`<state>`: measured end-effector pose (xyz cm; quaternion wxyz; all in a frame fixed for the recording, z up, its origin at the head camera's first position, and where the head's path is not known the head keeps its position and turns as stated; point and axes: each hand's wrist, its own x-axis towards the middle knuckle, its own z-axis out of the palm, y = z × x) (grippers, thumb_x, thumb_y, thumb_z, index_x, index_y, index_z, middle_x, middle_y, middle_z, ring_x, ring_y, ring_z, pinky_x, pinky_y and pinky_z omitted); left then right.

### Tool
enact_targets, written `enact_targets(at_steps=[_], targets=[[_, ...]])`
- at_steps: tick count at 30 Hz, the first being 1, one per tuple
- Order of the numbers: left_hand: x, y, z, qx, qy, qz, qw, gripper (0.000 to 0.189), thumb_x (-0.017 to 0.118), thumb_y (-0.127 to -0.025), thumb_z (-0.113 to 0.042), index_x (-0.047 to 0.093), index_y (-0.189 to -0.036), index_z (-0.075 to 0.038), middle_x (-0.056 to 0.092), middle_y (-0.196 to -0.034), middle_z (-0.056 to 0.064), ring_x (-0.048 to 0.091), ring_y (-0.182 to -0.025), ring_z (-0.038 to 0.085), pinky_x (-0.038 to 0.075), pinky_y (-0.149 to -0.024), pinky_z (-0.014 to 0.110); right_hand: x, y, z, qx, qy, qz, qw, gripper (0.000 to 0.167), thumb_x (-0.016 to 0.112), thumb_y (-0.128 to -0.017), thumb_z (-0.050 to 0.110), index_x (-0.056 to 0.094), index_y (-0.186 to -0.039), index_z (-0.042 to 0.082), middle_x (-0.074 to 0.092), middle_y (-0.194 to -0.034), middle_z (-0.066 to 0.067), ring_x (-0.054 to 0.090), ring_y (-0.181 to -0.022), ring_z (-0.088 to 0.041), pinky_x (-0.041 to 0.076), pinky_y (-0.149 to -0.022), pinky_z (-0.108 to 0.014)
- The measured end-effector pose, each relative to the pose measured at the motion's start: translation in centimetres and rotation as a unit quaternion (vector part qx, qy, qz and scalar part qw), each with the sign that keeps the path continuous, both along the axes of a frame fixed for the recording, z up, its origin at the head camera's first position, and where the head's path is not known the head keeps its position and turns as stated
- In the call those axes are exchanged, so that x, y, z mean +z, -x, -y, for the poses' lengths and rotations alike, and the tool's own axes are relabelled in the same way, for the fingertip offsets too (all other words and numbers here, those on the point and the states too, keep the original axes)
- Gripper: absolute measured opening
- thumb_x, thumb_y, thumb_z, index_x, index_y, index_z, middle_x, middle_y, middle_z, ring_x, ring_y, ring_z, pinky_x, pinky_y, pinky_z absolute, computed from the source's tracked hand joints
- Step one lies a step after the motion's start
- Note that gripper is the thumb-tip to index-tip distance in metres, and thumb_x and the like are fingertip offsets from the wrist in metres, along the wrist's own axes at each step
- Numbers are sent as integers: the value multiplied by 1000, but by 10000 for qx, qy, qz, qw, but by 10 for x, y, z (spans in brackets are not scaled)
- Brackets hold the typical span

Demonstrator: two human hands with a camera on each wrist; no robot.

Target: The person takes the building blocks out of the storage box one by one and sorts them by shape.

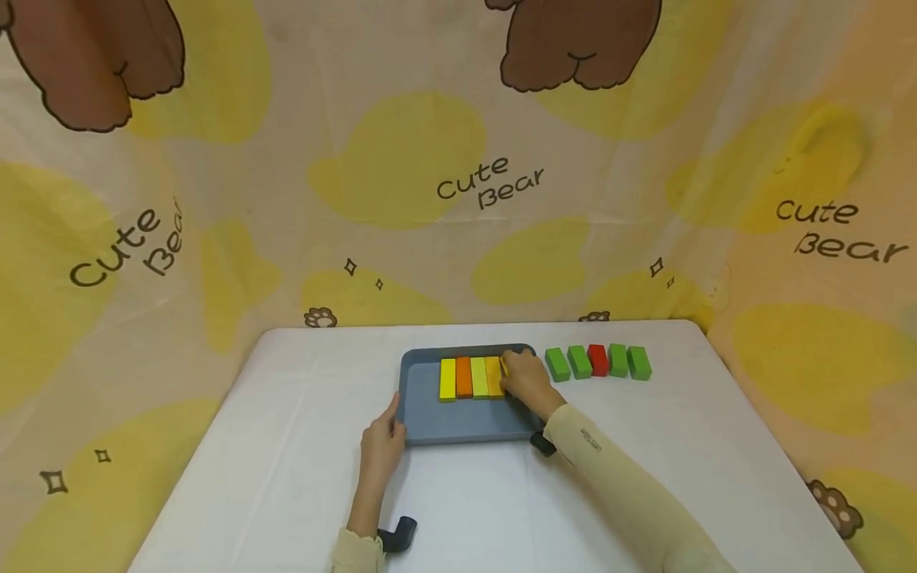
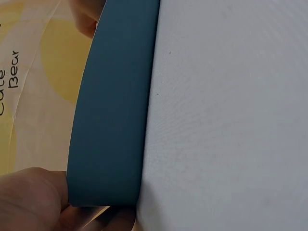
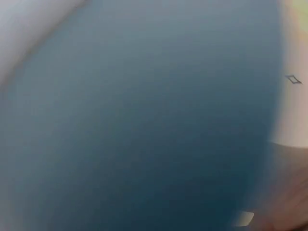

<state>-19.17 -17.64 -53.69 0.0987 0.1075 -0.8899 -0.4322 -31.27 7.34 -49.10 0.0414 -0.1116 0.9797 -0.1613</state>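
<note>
A grey-blue tray [image 1: 458, 430] lies on the white table, its left edge gripped by my left hand [image 1: 382, 446]. In the left wrist view, the thumb and fingers of that hand [image 2: 33, 199] close around a corner of the tray wall [image 2: 110, 110]. Inside the tray, a row of blocks runs left to right: yellow [image 1: 447, 380], orange [image 1: 464, 377], lime [image 1: 479, 378] and amber [image 1: 495, 378]. At the row's right end my right hand [image 1: 528, 380] pinches a yellow block [image 1: 505, 365], mostly hidden by the fingers. The tray fills most of the blurred right wrist view.
Right of the tray, on the table [image 1: 301, 446], stands a line of green blocks [image 1: 557, 364] with one red block [image 1: 598, 360] among them. Behind the table hangs a printed cloth [image 1: 401, 159]. Black wrist mounts [image 1: 398, 535] sit at both wrists.
</note>
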Motion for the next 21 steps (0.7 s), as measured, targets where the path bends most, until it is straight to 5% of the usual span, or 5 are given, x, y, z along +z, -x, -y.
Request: enact_targets(at_steps=[7,14,21], targets=[[-1,-1,-1,54,68,-37,10000,53,49,-90,-2,48,-144,-5,56,-68,10,35,-51,10,32,-46,21,16,-5,-11,-222,449,132,9987,47,76,-82,15,62,-125,3,62,-104,-17,56,-89,-28,53,-76,-40],[-2,-2,-2,59,49,-51,10000,53,49,-90,-1,49,-143,-4,46,-61,3,34,-50,10,31,-45,21,30,-18,-32,-456,570,415,9965,51,73,-84,18,58,-132,5,58,-107,-18,55,-90,-28,54,-73,-38],[0,0,-1,50,63,-90,9999,54,50,-89,0,49,-143,-5,47,-61,4,33,-49,10,31,-45,21,40,-36,-61,-412,456,15,9981,51,72,-84,17,58,-131,0,64,-117,-21,58,-99,-33,53,-83,-48]])
